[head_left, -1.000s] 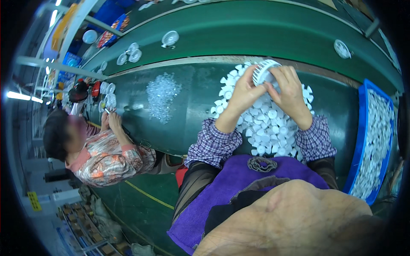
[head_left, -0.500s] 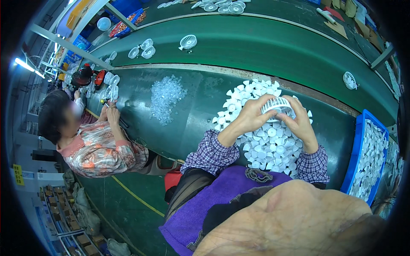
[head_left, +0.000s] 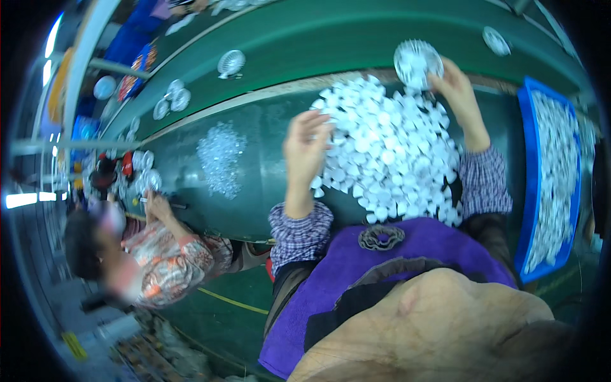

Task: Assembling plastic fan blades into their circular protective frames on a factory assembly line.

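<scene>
Out over the near edge of the green belt, my right hand [head_left: 459,89] grips a round white slatted fan cage [head_left: 418,63] by its right rim. A white shape, seemingly a fan blade, shows inside the cage, though blur hides its detail. My left hand [head_left: 307,149] is at the left side of a large pile of small white fan blades [head_left: 388,153]. Its fingers are loosely bent and a little apart, with nothing visible in them. The pile spreads over the dark green tabletop between my two forearms.
A blue tray [head_left: 526,191] full of white blades stands at the right. Small clear pieces [head_left: 221,158] lie heaped to the left. More cages [head_left: 231,63] rest on the green belt [head_left: 305,60]. A co-worker [head_left: 172,261] handles parts at the far left.
My hands have parted. The right one has carried the cage away from me onto the belt side; the left has dropped back to the pile's left edge. The whole view has shifted.
</scene>
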`<control>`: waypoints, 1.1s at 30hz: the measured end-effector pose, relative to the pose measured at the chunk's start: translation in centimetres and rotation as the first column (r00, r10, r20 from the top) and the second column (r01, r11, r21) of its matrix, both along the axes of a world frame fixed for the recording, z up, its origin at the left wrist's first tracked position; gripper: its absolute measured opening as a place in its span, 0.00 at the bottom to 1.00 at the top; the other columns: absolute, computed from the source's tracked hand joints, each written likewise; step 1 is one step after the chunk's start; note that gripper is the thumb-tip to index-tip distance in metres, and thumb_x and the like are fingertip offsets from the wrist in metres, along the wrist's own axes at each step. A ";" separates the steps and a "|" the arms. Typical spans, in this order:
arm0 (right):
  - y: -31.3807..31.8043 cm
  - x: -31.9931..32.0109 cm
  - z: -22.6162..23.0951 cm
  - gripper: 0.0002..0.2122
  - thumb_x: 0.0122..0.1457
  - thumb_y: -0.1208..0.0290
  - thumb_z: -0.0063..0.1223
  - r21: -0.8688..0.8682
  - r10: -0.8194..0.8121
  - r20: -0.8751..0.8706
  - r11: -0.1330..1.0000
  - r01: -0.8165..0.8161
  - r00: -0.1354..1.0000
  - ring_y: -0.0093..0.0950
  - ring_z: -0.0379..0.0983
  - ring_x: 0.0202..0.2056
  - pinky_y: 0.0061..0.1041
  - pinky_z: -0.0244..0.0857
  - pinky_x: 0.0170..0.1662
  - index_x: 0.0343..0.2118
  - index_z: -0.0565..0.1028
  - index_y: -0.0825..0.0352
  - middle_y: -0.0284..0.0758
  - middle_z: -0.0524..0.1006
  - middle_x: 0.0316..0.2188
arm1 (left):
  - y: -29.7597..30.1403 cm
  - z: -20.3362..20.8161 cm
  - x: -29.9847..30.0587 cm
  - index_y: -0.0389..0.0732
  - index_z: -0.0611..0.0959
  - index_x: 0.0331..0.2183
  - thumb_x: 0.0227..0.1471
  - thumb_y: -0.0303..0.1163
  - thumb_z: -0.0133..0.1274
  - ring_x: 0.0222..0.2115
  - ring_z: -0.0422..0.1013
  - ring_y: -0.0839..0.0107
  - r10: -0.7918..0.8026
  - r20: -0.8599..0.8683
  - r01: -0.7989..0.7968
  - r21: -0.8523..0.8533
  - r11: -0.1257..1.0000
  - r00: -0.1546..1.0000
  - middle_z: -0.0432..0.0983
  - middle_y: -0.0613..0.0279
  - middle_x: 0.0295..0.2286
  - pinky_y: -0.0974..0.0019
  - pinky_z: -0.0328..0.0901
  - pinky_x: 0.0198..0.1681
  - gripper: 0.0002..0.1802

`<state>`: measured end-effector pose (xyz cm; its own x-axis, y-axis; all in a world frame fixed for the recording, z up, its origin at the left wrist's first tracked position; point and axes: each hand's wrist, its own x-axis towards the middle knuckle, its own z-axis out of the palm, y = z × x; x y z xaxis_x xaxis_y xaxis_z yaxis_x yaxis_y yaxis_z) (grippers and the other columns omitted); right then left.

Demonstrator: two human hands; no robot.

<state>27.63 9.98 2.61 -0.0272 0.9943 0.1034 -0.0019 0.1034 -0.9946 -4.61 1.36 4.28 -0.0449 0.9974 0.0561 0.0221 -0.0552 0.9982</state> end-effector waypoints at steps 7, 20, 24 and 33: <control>-1.1 8.2 -4.9 0.14 0.56 0.71 0.54 0.220 -0.246 0.614 0.966 0.137 0.750 0.26 0.72 0.38 0.21 0.66 0.41 0.45 0.73 0.67 0.37 0.75 0.37 | -4.6 -4.6 -7.6 0.35 0.76 0.38 0.52 0.29 0.54 0.26 0.71 0.79 0.489 -0.108 -0.500 -0.120 0.858 0.865 0.76 0.61 0.29 0.80 0.59 0.19 0.11; -4.7 2.0 -4.5 0.17 0.48 0.65 0.57 0.123 -0.112 0.953 0.992 -0.022 0.283 0.35 0.67 0.42 0.33 0.58 0.46 0.41 0.75 0.65 0.39 0.73 0.36 | -3.1 -9.7 -9.3 0.37 0.76 0.33 0.55 0.30 0.52 0.20 0.67 0.83 0.589 -0.085 -0.594 -0.048 0.803 0.803 0.75 0.64 0.25 0.84 0.55 0.15 0.06; -2.1 5.2 -5.0 0.17 0.47 0.66 0.57 0.154 -0.162 0.874 0.986 0.055 0.458 0.35 0.70 0.37 0.32 0.63 0.42 0.41 0.74 0.66 0.40 0.74 0.35 | -3.6 -9.3 -9.8 0.38 0.76 0.33 0.54 0.30 0.52 0.21 0.68 0.83 0.596 -0.071 -0.599 -0.039 0.800 0.800 0.75 0.64 0.25 0.84 0.56 0.16 0.06; 9.3 23.8 -10.9 0.24 0.51 0.54 0.53 0.162 -0.301 0.900 0.902 0.400 0.315 0.39 0.74 0.40 0.33 0.65 0.44 0.43 0.73 0.72 0.48 0.77 0.37 | -2.9 -10.4 -9.4 0.40 0.77 0.34 0.54 0.32 0.52 0.21 0.70 0.83 0.591 -0.117 -0.601 -0.080 0.795 0.798 0.77 0.66 0.25 0.80 0.59 0.16 0.07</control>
